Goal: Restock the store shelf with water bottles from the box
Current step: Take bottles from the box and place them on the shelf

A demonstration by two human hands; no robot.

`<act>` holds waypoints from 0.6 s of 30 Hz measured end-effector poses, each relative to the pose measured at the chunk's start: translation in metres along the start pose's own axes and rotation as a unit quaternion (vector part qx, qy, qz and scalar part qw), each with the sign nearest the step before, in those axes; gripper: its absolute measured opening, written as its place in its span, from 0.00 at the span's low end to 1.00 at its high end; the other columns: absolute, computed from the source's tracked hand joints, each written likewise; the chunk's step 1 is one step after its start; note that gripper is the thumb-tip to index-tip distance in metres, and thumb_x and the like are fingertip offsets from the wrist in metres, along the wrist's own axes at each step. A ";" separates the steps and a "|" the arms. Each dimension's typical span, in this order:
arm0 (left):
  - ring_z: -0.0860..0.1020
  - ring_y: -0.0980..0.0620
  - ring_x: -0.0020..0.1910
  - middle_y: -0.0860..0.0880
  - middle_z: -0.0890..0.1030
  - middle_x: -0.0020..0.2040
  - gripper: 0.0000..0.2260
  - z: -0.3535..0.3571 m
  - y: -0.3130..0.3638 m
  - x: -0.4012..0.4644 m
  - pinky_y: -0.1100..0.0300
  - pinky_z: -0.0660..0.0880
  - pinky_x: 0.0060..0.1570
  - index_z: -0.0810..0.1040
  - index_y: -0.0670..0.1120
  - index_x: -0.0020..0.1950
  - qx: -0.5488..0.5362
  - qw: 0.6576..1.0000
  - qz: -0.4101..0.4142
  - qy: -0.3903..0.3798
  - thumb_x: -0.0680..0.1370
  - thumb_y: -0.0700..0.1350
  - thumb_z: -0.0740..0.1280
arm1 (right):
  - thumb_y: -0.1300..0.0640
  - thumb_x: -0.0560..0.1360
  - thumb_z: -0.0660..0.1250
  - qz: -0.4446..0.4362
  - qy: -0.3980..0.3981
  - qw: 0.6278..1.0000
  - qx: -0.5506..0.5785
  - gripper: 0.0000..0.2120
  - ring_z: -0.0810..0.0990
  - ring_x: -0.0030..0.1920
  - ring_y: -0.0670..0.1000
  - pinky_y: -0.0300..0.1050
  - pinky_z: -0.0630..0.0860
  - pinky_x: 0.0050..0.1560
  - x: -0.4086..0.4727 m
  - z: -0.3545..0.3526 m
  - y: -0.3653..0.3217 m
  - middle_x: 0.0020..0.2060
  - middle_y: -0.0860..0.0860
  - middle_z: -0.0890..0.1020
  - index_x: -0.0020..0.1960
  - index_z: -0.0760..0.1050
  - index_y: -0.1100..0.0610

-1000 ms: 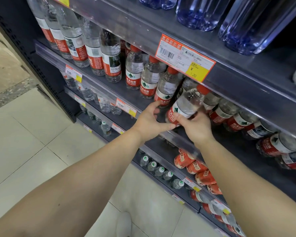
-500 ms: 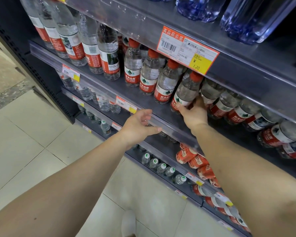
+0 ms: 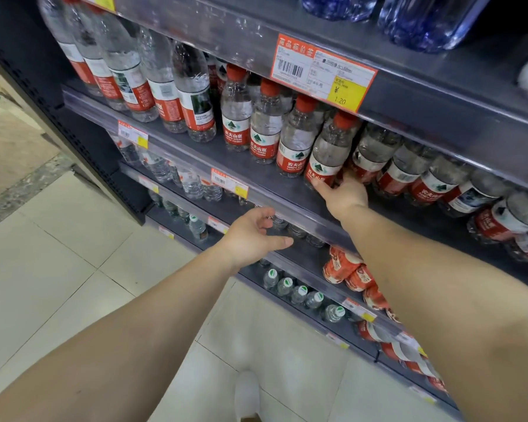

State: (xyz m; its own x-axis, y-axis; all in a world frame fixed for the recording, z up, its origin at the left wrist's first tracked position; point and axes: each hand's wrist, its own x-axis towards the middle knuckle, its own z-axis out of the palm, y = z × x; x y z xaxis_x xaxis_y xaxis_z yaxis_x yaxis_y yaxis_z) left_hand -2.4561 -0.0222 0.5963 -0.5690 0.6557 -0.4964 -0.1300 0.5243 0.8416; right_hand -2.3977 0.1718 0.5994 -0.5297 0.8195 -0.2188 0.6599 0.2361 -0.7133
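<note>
Two hands were on the small clear plastic water bottle w/ red cap and red label [image 3: 326, 153] a sec ago; now it stands on the dark grey metal store shelf [image 3: 265, 175], tilted slightly, last in the front row of like bottles. The right hand [image 3: 345, 194] touches its base w/ fingers around the bottom edge, so that grip looks like a light hold, prob. just a steadying nudge. The left hand [image 3: 252, 236] has let go and dropped back below the shelf lip, fingers relaxed, grip released, holding nothing. Means this bottle is basically placed; next is likely back to the box, which isn't in view. Around, big to small: blue-tinted large bottles [image 3: 427, 19] on the shelf above, tall clear bottles w/ red labels [image 3: 165, 86] at left, a row of bottles lying on their sides [image 3: 433, 181] just right of the placed one, crowding that side, and the orange-and-yellow price tag [image 3: 323, 76] overhead, leaving low clearance for the cap.
</note>
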 end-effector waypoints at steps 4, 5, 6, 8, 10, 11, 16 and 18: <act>0.73 0.50 0.61 0.46 0.72 0.69 0.31 0.022 0.010 -0.012 0.59 0.72 0.55 0.66 0.47 0.74 0.034 0.999 -0.001 0.012 0.74 0.47 0.74 | 0.48 0.75 0.70 0.005 -0.013 0.999 0.051 0.35 0.70 0.71 0.54 0.46 0.66 0.70 -0.036 -0.016 0.018 0.72 0.55 0.70 0.76 0.60 0.59; 0.74 0.49 0.63 0.46 0.72 0.69 0.30 0.030 0.013 -0.015 0.58 0.72 0.57 0.66 0.47 0.74 0.047 0.999 0.005 0.025 0.74 0.48 0.73 | 0.48 0.75 0.69 0.002 -0.010 0.999 0.053 0.36 0.69 0.71 0.54 0.47 0.66 0.70 -0.048 -0.022 0.024 0.72 0.55 0.69 0.77 0.58 0.58; 0.74 0.48 0.64 0.46 0.72 0.69 0.30 0.040 0.017 -0.020 0.57 0.73 0.59 0.66 0.47 0.74 0.068 0.997 0.014 0.039 0.75 0.49 0.72 | 0.47 0.76 0.67 0.000 -0.006 0.999 0.045 0.35 0.69 0.71 0.54 0.46 0.65 0.70 -0.062 -0.030 0.033 0.72 0.55 0.69 0.77 0.58 0.58; 0.74 0.45 0.65 0.45 0.73 0.69 0.29 0.066 0.025 -0.030 0.53 0.73 0.62 0.66 0.47 0.74 0.133 0.988 0.038 0.063 0.76 0.52 0.70 | 0.46 0.78 0.64 0.006 0.006 1.000 0.019 0.32 0.69 0.72 0.54 0.45 0.63 0.70 -0.089 -0.051 0.055 0.73 0.55 0.69 0.77 0.59 0.58; 0.74 0.41 0.66 0.42 0.75 0.68 0.28 0.098 0.034 -0.045 0.50 0.73 0.63 0.65 0.47 0.75 0.200 0.975 0.064 0.076 0.77 0.55 0.67 | 0.45 0.79 0.60 0.020 0.013 1.000 0.008 0.30 0.68 0.72 0.55 0.46 0.63 0.71 -0.118 -0.077 0.081 0.73 0.54 0.68 0.77 0.59 0.56; 0.73 0.40 0.66 0.41 0.75 0.67 0.28 0.116 0.038 -0.053 0.49 0.72 0.64 0.65 0.47 0.75 0.228 0.967 0.080 0.076 0.77 0.55 0.65 | 0.44 0.80 0.59 0.024 0.017 1.000 0.008 0.29 0.68 0.71 0.55 0.47 0.63 0.72 -0.133 -0.093 0.094 0.73 0.53 0.68 0.77 0.59 0.55; 0.67 0.40 0.70 0.42 0.70 0.71 0.27 0.236 0.056 -0.125 0.50 0.63 0.70 0.66 0.48 0.74 0.342 0.922 0.178 0.042 0.78 0.56 0.63 | 0.44 0.81 0.56 0.039 0.061 0.997 -0.028 0.28 0.68 0.71 0.56 0.48 0.66 0.68 -0.224 -0.192 0.172 0.74 0.54 0.67 0.77 0.58 0.54; 0.65 0.41 0.71 0.43 0.69 0.72 0.27 0.292 0.061 -0.166 0.51 0.61 0.71 0.65 0.48 0.75 0.369 0.902 0.222 0.017 0.78 0.56 0.63 | 0.44 0.81 0.55 0.070 0.084 0.993 -0.040 0.28 0.68 0.71 0.57 0.49 0.67 0.67 -0.270 -0.235 0.212 0.74 0.54 0.67 0.77 0.58 0.54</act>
State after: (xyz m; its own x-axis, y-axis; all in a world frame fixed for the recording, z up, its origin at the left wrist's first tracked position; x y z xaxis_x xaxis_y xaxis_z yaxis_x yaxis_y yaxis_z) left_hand -2.1323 0.0596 0.6680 -0.4588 0.8794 -0.1272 0.6856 0.4414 0.5789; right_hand -1.9901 0.1233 0.6639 -0.3385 0.9210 -0.1927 0.7645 0.1499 -0.6269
